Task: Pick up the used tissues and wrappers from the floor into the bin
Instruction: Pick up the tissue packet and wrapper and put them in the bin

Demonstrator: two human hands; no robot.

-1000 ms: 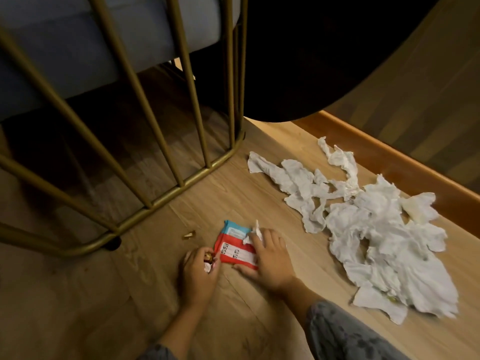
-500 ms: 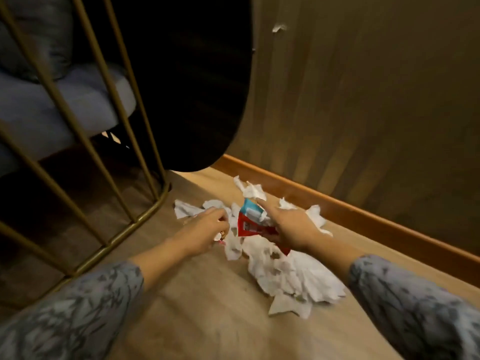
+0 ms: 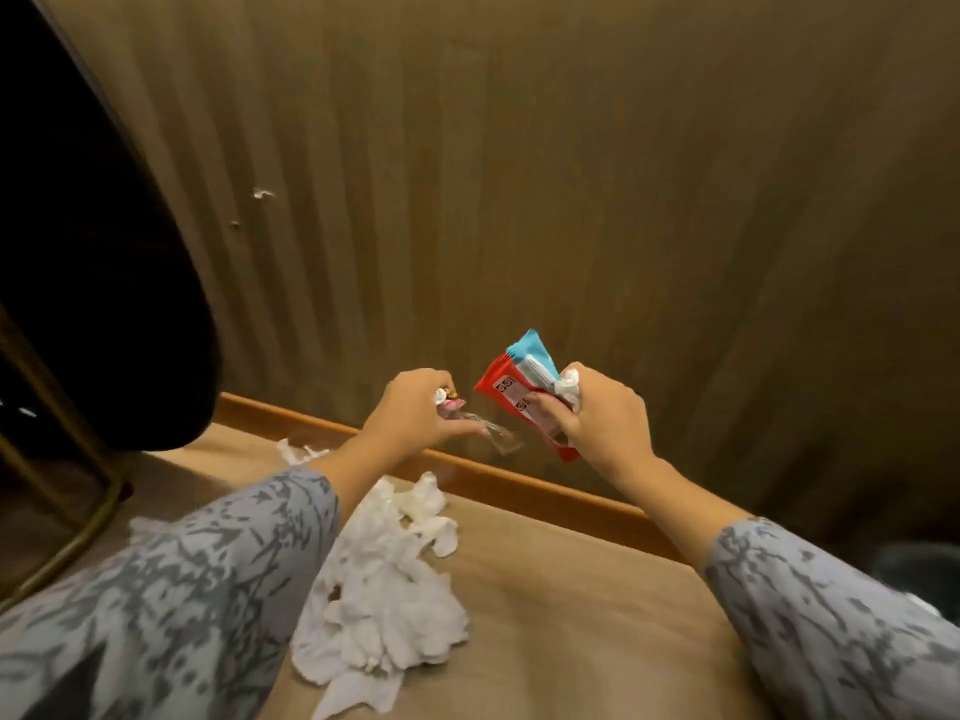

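My right hand (image 3: 597, 418) is raised in front of the wall and grips a red, white and blue wrapper (image 3: 511, 387) together with a small bit of white tissue (image 3: 569, 387). My left hand (image 3: 415, 413) is closed on small candy wrappers (image 3: 449, 402), and a clear wrapper (image 3: 493, 433) hangs from it to the right. A heap of crumpled white tissues (image 3: 384, 589) lies on the wooden floor below and between my arms. A dark bin (image 3: 919, 569) shows at the right edge, low down, partly behind my right sleeve.
A ribbed brown wall (image 3: 571, 174) with an orange skirting board (image 3: 519, 483) runs behind my hands. A dark rounded tabletop (image 3: 104, 304) and a gold metal frame (image 3: 78, 532) stand at the left.
Both hands have lifted off the floor with the wrappers, from the tissue heap up in front of the wall. The view has swung right, bringing the bin into sight.
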